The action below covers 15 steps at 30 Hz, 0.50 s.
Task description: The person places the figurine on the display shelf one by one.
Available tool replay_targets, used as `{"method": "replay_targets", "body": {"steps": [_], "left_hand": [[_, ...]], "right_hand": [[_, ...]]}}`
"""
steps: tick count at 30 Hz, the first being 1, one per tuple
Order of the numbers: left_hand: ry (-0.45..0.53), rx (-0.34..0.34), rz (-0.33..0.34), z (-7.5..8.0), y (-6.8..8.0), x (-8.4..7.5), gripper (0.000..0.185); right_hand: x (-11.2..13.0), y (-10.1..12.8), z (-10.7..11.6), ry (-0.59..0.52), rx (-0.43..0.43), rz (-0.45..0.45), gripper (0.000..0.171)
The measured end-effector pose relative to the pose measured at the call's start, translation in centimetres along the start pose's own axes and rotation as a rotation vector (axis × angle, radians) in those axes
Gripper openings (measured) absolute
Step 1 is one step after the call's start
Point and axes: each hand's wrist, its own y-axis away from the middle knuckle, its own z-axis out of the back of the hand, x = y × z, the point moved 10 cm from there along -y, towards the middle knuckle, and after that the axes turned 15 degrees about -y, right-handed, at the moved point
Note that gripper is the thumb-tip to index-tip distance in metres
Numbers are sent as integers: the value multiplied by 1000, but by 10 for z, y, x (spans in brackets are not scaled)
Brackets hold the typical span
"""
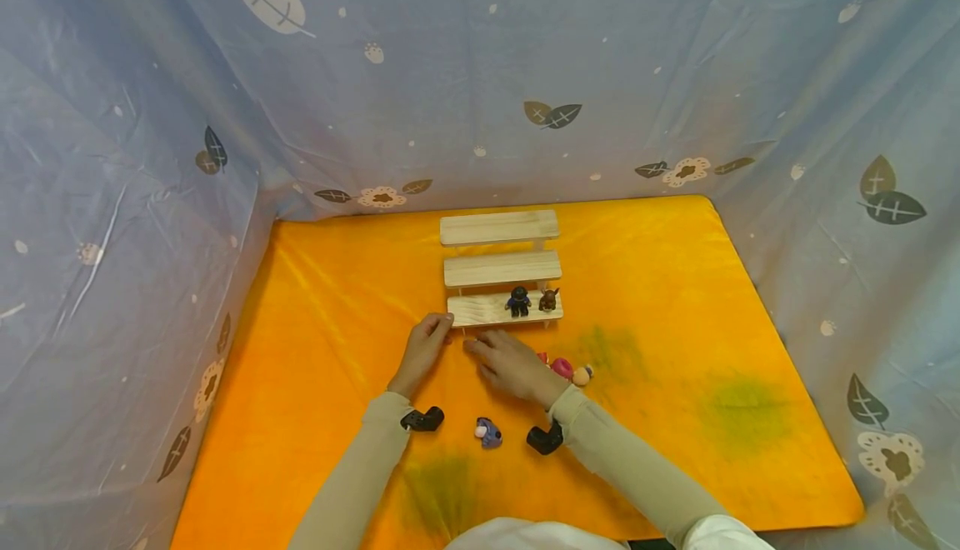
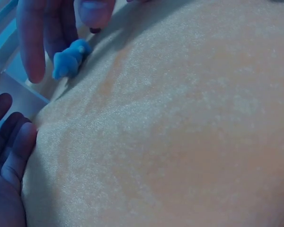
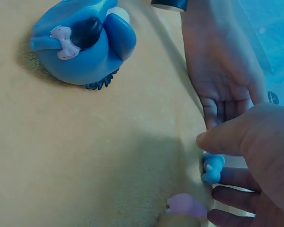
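A small light-blue figurine (image 2: 68, 61) (image 3: 213, 168) lies on the orange cloth (image 1: 660, 300) just in front of a three-step wooden stand (image 1: 501, 268). My right hand (image 1: 476, 346) hovers over it, thumb (image 3: 236, 137) on one side and a finger (image 2: 27, 42) on the other, not closed on it. My left hand (image 1: 438, 327) (image 3: 222, 71) lies flat with straight fingers at the left end of the lowest step. A black figure (image 1: 517, 301) and a brown figure (image 1: 549, 299) stand on that step.
A blue figure with a pink bow (image 1: 488, 432) (image 3: 80, 45) lies between my forearms. A pink toy (image 1: 562, 367) and an orange one (image 1: 581, 376) lie beside my right wrist. Blue leaf-print sheets (image 1: 150, 158) wall in the cloth on three sides.
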Motion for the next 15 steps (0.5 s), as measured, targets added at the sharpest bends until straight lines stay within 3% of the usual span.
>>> {"method": "replay_targets", "body": {"steps": [7,15], "left_hand": [[22,5,-3,0,1,-2,42],[10,13,2,-1,1,0,43]], "right_hand": [[1,0,1,8,-52,11,27],[-3,1,2,-41,-74,-26,27]]}}
